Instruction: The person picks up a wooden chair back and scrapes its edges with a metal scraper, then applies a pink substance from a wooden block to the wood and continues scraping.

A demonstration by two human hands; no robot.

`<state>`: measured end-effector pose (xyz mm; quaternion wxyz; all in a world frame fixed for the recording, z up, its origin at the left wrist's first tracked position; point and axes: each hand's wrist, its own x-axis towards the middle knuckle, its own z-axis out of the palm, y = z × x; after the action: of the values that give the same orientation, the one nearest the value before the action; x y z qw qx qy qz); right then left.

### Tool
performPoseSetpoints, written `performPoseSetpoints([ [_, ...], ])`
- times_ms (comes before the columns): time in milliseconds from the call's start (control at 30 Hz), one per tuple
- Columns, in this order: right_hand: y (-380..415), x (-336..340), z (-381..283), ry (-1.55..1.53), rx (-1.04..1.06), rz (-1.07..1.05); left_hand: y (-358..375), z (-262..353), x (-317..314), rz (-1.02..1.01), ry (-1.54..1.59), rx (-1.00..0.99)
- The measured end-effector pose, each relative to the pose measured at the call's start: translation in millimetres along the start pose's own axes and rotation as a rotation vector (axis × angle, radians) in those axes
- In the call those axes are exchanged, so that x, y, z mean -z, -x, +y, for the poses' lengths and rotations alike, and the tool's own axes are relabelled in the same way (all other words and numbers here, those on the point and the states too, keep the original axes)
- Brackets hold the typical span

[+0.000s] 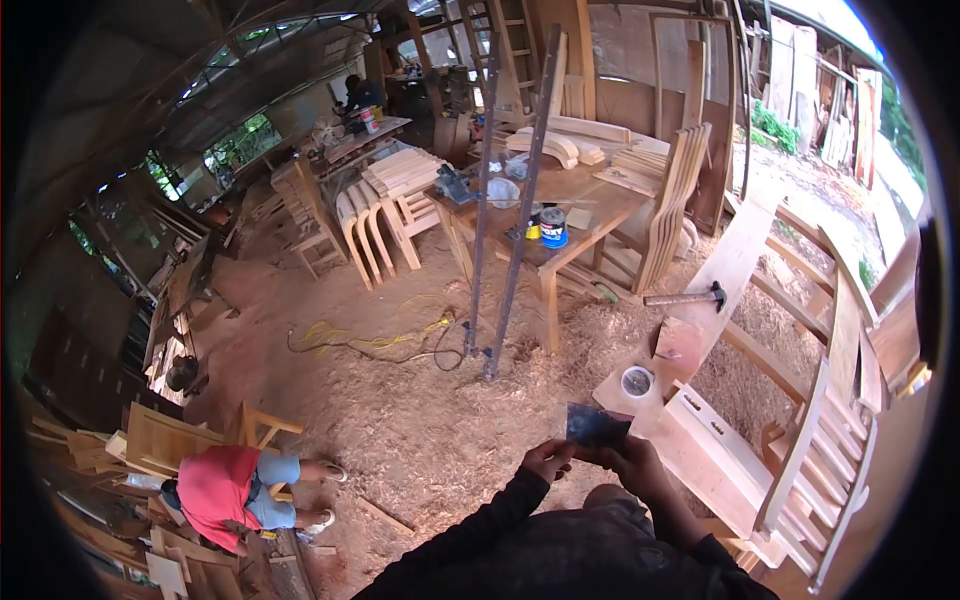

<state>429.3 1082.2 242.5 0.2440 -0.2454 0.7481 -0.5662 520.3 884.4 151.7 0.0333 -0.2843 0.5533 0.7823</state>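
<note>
A dark, flat rectangular sheet (595,424) is held up in front of my body; its exact kind is hard to make out. My left hand (549,459) pinches its lower left edge with closed fingers. On the lower right side, my right hand (634,462) grips the same sheet. Just beyond it, a round container (637,381) rests on a wide wooden board (735,262). A hammer (690,297) lies across that board farther up. Close to my right hand is a pale wooden piece with slots (715,428).
A wooden slatted frame (815,420) stands at the right. Ahead, a wooden table (590,225) carries cans (553,228) and curved parts, with metal bars (527,200) upright before it. A yellow cord (385,335) crosses the shavings-covered floor. A person in red (218,490) bends at the left.
</note>
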Motion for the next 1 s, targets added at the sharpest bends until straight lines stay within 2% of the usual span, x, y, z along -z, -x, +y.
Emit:
performPoseSetpoints([
  [300,-26.8,30.1,15.1,-0.194,-0.149,0.101,-28.2,11.4,-20.5,-0.063,-0.058,0.128],
  [500,-99.6,72.1,34.8,-0.518,-0.208,0.311,-60.6,25.4,-19.8,0.021,-0.139,0.154],
  [567,-101.2,90.0,56.2,-0.587,-0.248,0.372,-72.3,26.3,-19.3,0.025,-0.170,0.167],
  [700,-160.7,114.2,50.3,-0.750,-0.228,0.340,-97.9,38.2,-19.3,0.067,-0.148,0.166],
  [767,-169.8,122.0,37.0,-0.767,-0.262,0.356,-108.8,51.6,-20.7,0.082,-0.179,0.086],
  [900,-198.8,135.2,58.4,-0.754,-0.164,0.308,-127.5,87.4,-16.1,0.159,-0.135,-0.127],
  [1000,-214.1,144.3,47.8,-0.786,-0.158,0.301,-133.5,110.1,-13.8,0.243,-0.155,-0.151],
])
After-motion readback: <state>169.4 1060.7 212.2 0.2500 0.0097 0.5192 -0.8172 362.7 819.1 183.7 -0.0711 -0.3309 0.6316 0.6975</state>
